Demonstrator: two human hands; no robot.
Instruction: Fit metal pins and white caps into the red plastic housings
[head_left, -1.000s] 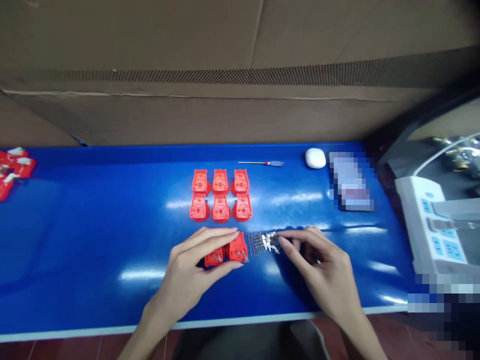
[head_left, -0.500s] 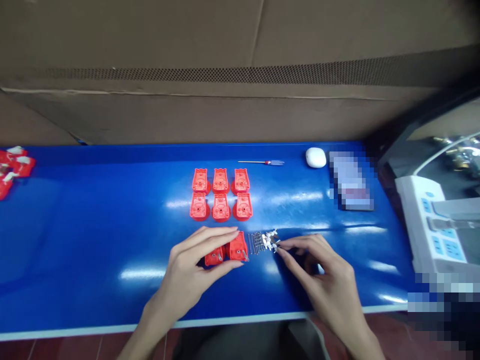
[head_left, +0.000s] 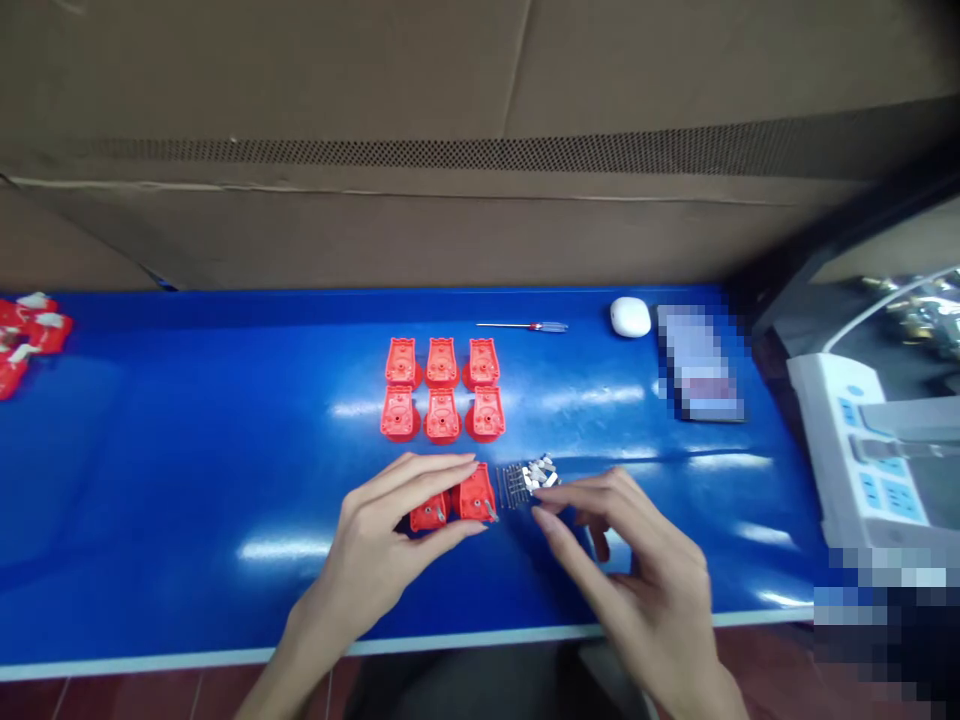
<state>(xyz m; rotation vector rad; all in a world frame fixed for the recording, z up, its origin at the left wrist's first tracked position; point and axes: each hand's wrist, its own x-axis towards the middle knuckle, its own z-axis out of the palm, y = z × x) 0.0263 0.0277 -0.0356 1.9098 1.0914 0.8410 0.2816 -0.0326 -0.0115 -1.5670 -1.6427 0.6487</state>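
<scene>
My left hand (head_left: 382,545) rests on the blue table (head_left: 187,480), thumb and fingers closed round two red plastic housings (head_left: 454,503). Just right of them lies a small heap of metal pins and white pieces (head_left: 527,480). My right hand (head_left: 637,580) hovers beside that heap with thumb and forefinger pinched together at its near edge; whether a piece is between them I cannot make out. Beyond the hands, several red housings (head_left: 442,390) stand in two neat rows.
A thin screwdriver (head_left: 525,326) lies behind the rows, a white oval object (head_left: 630,317) and a blurred flat item (head_left: 701,365) to its right. More red parts (head_left: 26,335) sit at the far left. A white power strip (head_left: 862,470) is at right. A cardboard wall backs the table.
My right hand has drawn back toward me and left, from the far right edge of the heap to its near side. The left hand and its housings have stayed put.
</scene>
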